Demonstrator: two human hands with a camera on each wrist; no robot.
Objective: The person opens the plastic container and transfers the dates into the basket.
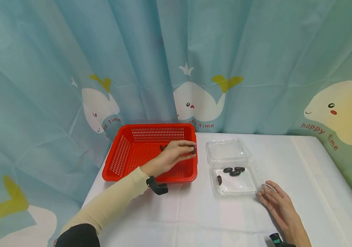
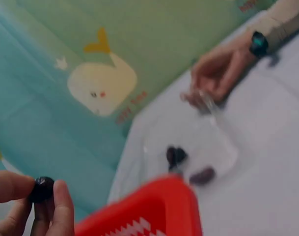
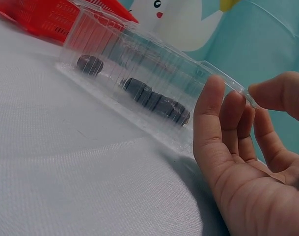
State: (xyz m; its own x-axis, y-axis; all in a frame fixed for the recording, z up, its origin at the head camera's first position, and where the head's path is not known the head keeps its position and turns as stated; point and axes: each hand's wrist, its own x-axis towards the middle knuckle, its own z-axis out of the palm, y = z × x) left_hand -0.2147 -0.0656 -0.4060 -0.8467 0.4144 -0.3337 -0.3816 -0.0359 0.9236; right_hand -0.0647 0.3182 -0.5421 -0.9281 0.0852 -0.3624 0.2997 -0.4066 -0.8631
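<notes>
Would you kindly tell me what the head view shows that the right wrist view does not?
Only the head view shows the left hand pinching a dark piece over the red basket's inside, and the open lid. Only the right wrist view shows the right hand's fingertips against the clear container's rim, thumb apart. Both show the right hand, the container with dark pieces, the white table and the whale curtain.
</notes>
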